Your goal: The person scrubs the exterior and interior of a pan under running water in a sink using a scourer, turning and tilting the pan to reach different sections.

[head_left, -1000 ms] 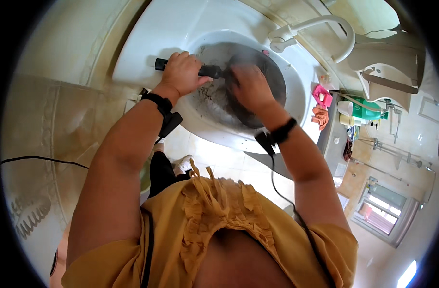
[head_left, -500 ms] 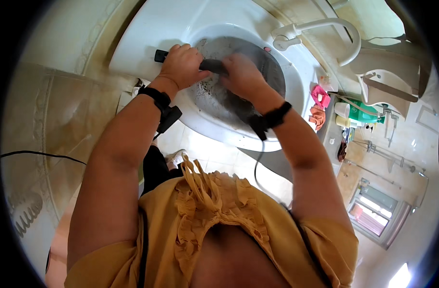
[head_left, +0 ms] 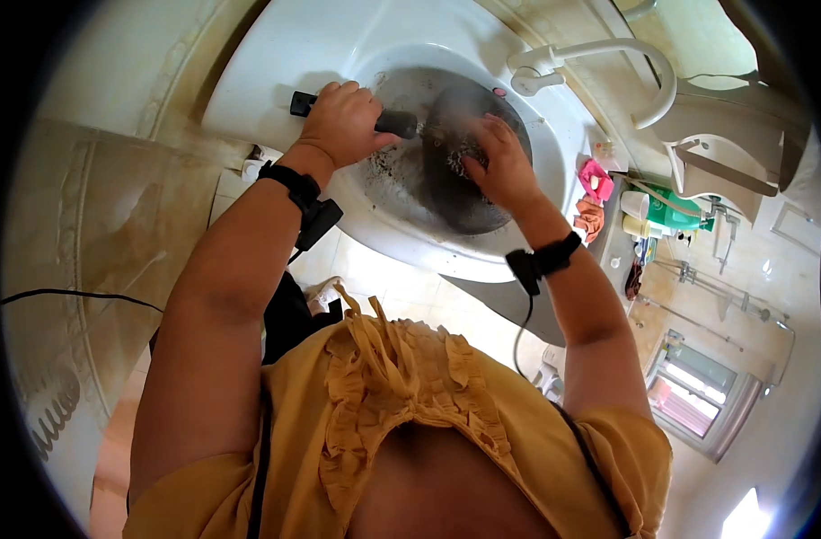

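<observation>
My left hand (head_left: 339, 124) is wrapped round a black cylindrical tool (head_left: 398, 123) with a flat, squared end sticking out on the left. Its round end points right, over the white washbasin (head_left: 401, 244). My right hand (head_left: 505, 166) hovers above the bowl, apart from the tool, with its fingers spread and nothing visible in them. Beneath it is a dark grey, rounded mass (head_left: 455, 198) in the bowl; whether it is dirty water or a thing I cannot tell. Dark specks are scattered over the bowl beside it. A pale haze blurs the part near my fingertips.
A white curved tap (head_left: 622, 43) stands at the basin's far right. Along the right side are a pink soap dish (head_left: 596, 182), an orange cloth (head_left: 590, 218) and a green container (head_left: 675, 208). A window (head_left: 698, 395) is at the lower right.
My right hand has left the round end of the black tool and moved right, its fingers spreading over the bowl. My left hand keeps its hold in nearly the same place.
</observation>
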`<state>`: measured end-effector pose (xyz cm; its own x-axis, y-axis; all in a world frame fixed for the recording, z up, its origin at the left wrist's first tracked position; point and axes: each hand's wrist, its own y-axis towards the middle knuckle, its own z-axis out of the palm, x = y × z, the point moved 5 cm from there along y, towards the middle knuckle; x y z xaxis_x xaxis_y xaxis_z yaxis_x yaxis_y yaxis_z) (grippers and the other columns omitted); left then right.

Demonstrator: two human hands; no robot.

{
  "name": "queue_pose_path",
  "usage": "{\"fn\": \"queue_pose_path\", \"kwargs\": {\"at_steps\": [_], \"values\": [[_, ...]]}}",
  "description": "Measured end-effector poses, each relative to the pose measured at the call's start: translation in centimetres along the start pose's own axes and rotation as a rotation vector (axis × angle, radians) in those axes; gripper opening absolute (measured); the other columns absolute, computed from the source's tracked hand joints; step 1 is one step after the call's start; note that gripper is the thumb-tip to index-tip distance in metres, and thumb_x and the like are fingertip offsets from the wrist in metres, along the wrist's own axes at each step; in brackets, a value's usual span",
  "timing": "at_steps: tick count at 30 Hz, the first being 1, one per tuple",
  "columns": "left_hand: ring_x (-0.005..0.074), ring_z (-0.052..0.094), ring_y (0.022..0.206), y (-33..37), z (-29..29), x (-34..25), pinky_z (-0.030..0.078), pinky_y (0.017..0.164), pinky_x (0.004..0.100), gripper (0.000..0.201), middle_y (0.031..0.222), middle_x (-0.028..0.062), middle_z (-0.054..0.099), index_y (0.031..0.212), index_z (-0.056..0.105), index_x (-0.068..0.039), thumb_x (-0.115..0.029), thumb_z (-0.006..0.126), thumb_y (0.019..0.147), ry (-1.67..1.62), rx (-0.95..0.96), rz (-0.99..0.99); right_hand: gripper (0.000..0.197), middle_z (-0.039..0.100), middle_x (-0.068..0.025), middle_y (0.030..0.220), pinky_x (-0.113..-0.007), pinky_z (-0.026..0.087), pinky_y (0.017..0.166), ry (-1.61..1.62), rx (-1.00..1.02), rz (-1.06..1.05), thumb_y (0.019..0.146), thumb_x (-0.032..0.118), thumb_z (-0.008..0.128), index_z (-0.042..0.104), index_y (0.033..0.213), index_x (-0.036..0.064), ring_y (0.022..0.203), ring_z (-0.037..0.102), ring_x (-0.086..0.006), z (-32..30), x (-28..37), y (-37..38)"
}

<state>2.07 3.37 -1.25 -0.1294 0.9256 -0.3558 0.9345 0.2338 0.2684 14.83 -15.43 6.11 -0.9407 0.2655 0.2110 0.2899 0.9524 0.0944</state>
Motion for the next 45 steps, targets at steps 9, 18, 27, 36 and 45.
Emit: {"fn": "queue_pose_path", "kwargs": {"at_steps": [9, 18, 27, 36, 45], "values": [[0.0249, 0.059, 0.090, -0.3, -0.2, 0.2, 0.044, 0.085, 0.0388, 0.043, 0.082, 0.0037, 0.062, 0.080, 0.068, -0.010, -0.050, 0.080, 0.071, -0.023, -0.100, 0.031, 0.048, 0.063, -0.0162, 0.121, -0.044, 0.044, 0.107, 0.056, 0.018, -0.035, 0.075, 0.013, 0.074, 0.064, 0.121, 0.0034, 0.124, 0.053, -0.0348, 1.3, 0.2, 0.9], [0.0254, 0.059, 0.094, 1.1, -0.2, -0.4, 0.043, 0.087, 0.0395, 0.044, 0.084, 0.0052, 0.064, 0.079, 0.069, -0.010, -0.054, 0.076, 0.076, -0.031, 0.050, -0.050, 0.032, 0.068, -0.0186, 0.109, -0.044, 0.046, 0.104, -0.011, 0.309, 0.117, 0.083, 0.014, 0.065, 0.069, 0.113, 0.0040, 0.110, 0.061, -0.0377, 3.1, -2.9, 7.0], [0.0251, 0.059, 0.096, -0.2, -0.5, 0.4, 0.043, 0.086, 0.0402, 0.046, 0.088, 0.0056, 0.064, 0.085, 0.071, -0.009, -0.054, 0.074, 0.079, -0.019, 0.076, -0.058, 0.031, 0.068, -0.0193, 0.115, -0.045, 0.047, 0.101, 0.129, 0.257, -0.090, 0.086, 0.019, 0.061, 0.070, 0.110, 0.0036, 0.110, 0.062, -0.0386, 3.6, -0.9, 7.6], [0.0249, 0.060, 0.095, -1.3, -0.9, 0.6, 0.043, 0.085, 0.0399, 0.050, 0.087, 0.0058, 0.065, 0.083, 0.071, -0.010, -0.060, 0.070, 0.080, 0.039, 0.177, -0.064, 0.025, 0.070, -0.0125, 0.112, -0.041, 0.054, 0.088, -0.119, 0.823, 0.097, 0.087, 0.022, 0.058, 0.074, 0.104, 0.0118, 0.101, 0.067, -0.0330, 5.6, 2.0, 11.4], [0.0246, 0.062, 0.091, 0.9, -0.9, -0.8, 0.045, 0.082, 0.0398, 0.047, 0.083, 0.0049, 0.067, 0.081, 0.073, -0.011, -0.058, 0.073, 0.077, 0.043, 0.069, 0.017, 0.026, 0.068, -0.0157, 0.104, -0.042, 0.052, 0.087, -0.003, 0.574, 0.233, 0.082, 0.018, 0.063, 0.074, 0.105, 0.0098, 0.100, 0.065, -0.0317, 3.5, -0.2, 6.7]]}}
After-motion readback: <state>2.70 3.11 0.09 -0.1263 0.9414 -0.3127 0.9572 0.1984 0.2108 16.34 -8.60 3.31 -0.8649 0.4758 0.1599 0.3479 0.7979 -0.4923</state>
